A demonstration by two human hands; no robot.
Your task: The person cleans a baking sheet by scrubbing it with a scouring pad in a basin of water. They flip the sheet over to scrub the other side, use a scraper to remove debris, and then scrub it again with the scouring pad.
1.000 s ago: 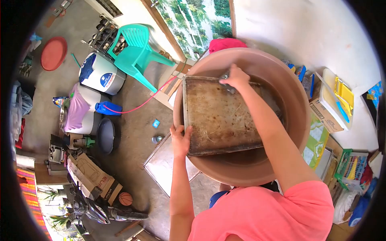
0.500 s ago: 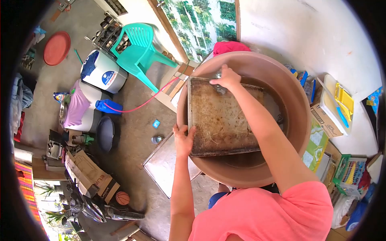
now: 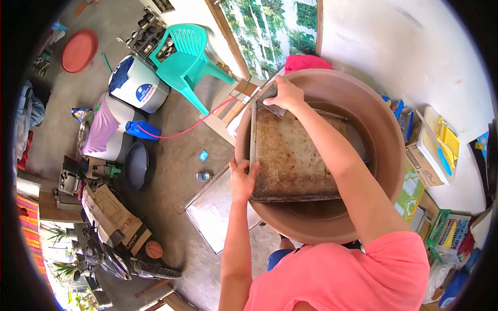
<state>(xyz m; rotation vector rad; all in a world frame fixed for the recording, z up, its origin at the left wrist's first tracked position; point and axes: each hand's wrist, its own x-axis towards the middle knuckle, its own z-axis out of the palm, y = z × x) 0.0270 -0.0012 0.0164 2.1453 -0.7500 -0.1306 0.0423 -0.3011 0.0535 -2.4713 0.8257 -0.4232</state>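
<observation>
A stained, rust-spotted metal baking tray [image 3: 295,155] leans inside a big brown plastic basin [image 3: 386,140] that holds some murky water. On the tray's left edge, my left hand [image 3: 244,179] is closed, thumb over the rim and fingers on the outer side. My right hand [image 3: 288,96] presses a dark grey scouring pad [image 3: 272,106] against the tray's upper left corner; the palm and arm hide part of the pad and of the tray's right side.
Another flat metal tray [image 3: 218,212] lies on the floor left of the basin. A green plastic chair [image 3: 184,62], a pink hose [image 3: 194,124] and a black tub [image 3: 137,165] are further left. Right of the basin stands a cardboard box [image 3: 423,163] carrying a white board and a knife.
My right hand has slid the scouring pad left and slightly up, to the tray's corner. The left hand keeps its grip on the edge. The whole view has shifted a little.
</observation>
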